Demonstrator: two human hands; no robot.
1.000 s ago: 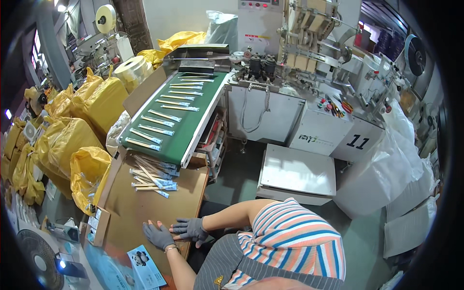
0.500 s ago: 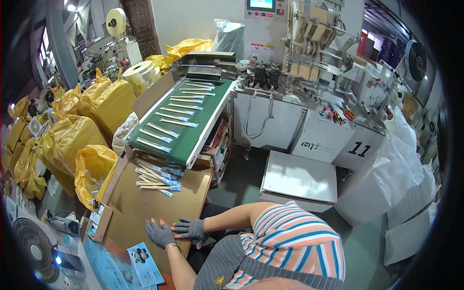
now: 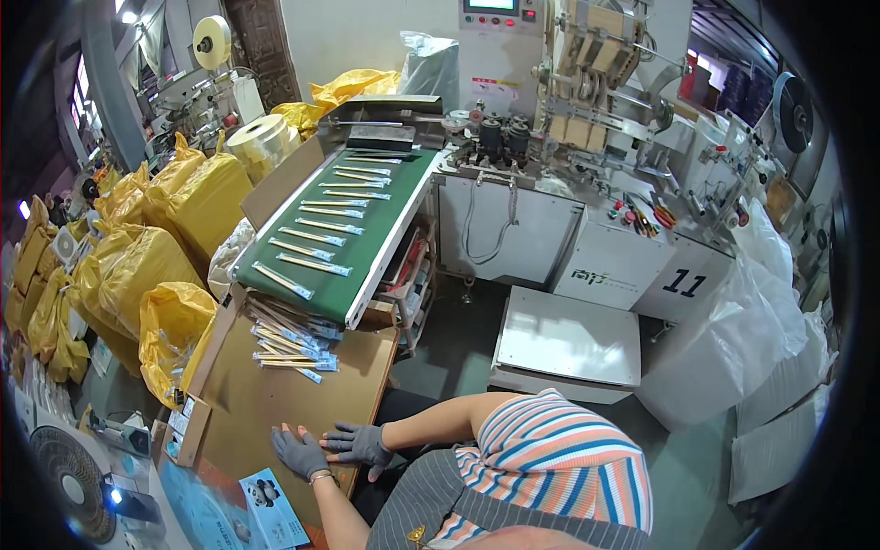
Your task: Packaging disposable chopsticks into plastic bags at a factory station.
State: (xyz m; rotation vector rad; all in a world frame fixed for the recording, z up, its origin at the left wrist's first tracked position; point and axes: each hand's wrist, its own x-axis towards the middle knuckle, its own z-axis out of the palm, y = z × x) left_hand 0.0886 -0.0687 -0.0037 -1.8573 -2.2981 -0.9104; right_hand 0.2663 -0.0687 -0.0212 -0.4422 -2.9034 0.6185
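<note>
My left hand (image 3: pixel 300 452), in a grey glove with bare fingertips, lies flat on the brown tabletop (image 3: pixel 266 403). My right hand (image 3: pixel 360 445), gloved the same way, rests beside it at the table's right edge, fingers spread. Both are open and hold nothing. Farther up the table is a loose pile of slim wooden sticks in blue-and-white wrappers (image 3: pixel 298 344), apart from my hands. More wrapped sticks (image 3: pixel 314 265) lie spaced out in a row along a green conveyor belt (image 3: pixel 353 270), whose near end overhangs the pile.
Left of the table stand yellow bags (image 3: pixel 170 321) and a fan (image 3: pixel 69 467). A blue leaflet (image 3: pixel 275 509) lies by my left forearm. Behind the belt is a machine with rollers (image 3: pixel 587 82). On the right are a white low box (image 3: pixel 568 339) and a white plastic bag (image 3: pixel 706 339).
The wrapped sticks on the belt have travelled toward its near end. My hands stay almost still on the table, and the view has shifted slightly.
</note>
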